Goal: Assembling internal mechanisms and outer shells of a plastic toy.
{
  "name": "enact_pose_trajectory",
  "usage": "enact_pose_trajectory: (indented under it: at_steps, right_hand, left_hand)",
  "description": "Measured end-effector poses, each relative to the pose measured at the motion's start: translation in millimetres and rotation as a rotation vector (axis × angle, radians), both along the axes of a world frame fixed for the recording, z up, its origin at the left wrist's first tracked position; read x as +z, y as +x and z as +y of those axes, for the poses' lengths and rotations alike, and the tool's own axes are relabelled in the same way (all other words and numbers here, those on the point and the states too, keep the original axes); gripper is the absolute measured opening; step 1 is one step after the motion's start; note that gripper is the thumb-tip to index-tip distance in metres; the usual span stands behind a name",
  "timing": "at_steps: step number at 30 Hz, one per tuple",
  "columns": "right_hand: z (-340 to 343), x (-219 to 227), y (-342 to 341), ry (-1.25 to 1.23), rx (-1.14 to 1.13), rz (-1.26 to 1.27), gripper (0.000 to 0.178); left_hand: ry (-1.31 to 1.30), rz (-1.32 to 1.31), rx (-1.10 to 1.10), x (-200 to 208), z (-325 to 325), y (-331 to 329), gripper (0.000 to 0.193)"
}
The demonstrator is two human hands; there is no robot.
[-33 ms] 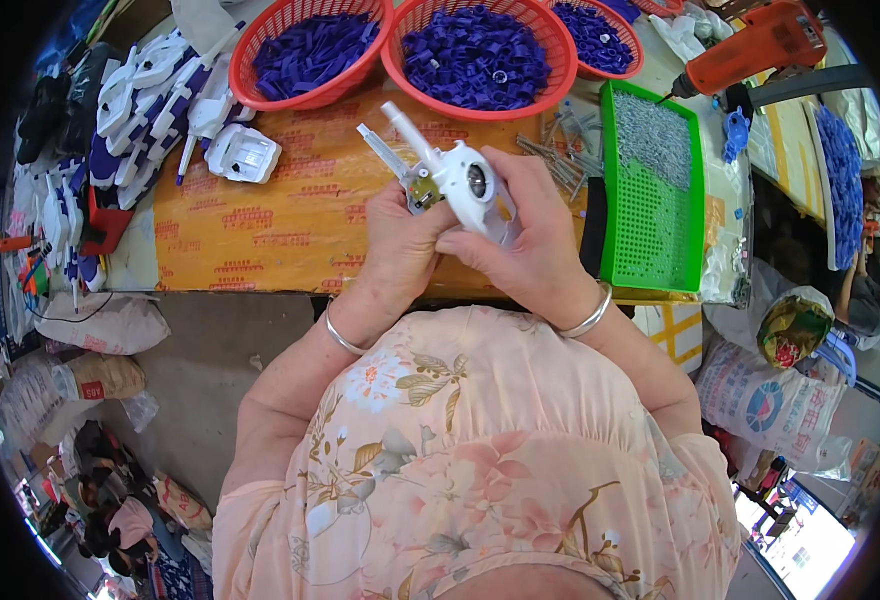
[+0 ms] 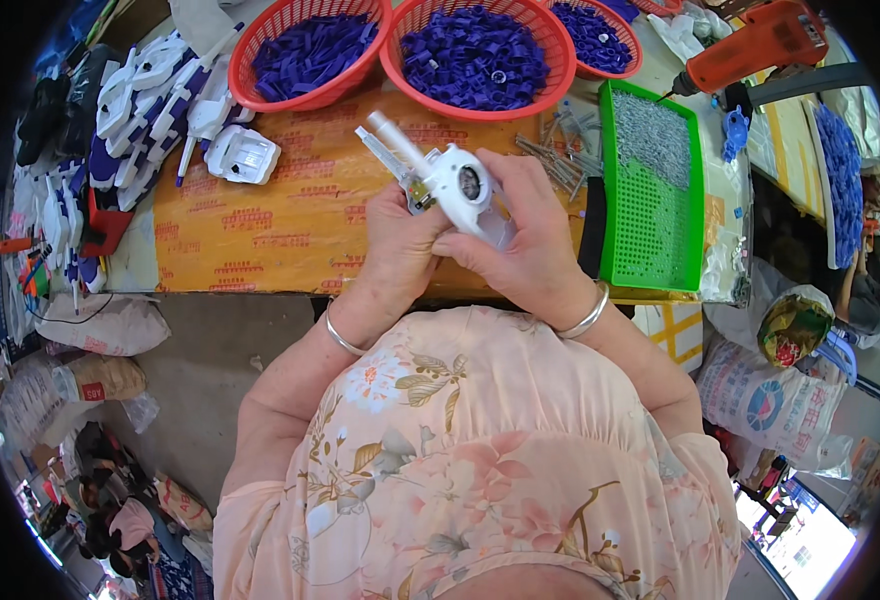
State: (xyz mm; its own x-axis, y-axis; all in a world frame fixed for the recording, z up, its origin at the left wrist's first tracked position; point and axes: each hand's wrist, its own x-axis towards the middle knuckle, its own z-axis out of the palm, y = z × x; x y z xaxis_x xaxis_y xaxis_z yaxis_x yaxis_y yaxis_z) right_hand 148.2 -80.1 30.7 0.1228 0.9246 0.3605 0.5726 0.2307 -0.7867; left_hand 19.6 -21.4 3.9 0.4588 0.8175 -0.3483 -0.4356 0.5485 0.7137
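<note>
Over the front of the table, both hands hold a white plastic housing [image 2: 453,190] with a round dark opening and a long tube at its far end. My left hand [image 2: 400,245] is closed round the left side, where a small greenish part with metal bits and a slim pale strip [image 2: 384,153] show. My right hand [image 2: 532,230] grips the housing's right side, thumb across the near edge and fingers along the far side. A clear piece shows beneath the housing by the right palm. The left fingertips are partly hidden behind the housing.
Red baskets [image 2: 390,70] of purple parts line the back. At right stand a green tray [image 2: 650,285] of small screws, loose metal rods [image 2: 560,165] and an orange power screwdriver [image 2: 755,50]. White-and-purple assemblies [image 2: 145,110] pile up at left, beside a white shell [image 2: 243,155].
The white housing has tilted slightly in my hands, its tube and round opening shifting a little to the left and nearer. Both hands keep their grip.
</note>
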Motion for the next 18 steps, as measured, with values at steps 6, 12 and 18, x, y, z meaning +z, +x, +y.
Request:
enact_pose_trajectory:
  at_steps: [6,12,18]
  right_hand:
    - [-1.8,-3.3,-3.3,-0.077,0.002,0.013,0.071]
    - [-10.6,0.4,-6.0,-0.112,0.041,-0.071,0.077]
    - [-17.0,11.3,-5.4,-0.218,-0.003,-0.170,0.080]
  left_hand:
    - [0.018,-0.005,-0.052,-7.4,2.8,-6.8,0.026]
    - [0.112,0.056,-0.034,-6.2,-1.7,-6.8,0.033]
    - [0.186,0.031,-0.058,-6.4,-5.6,-6.3,0.044]
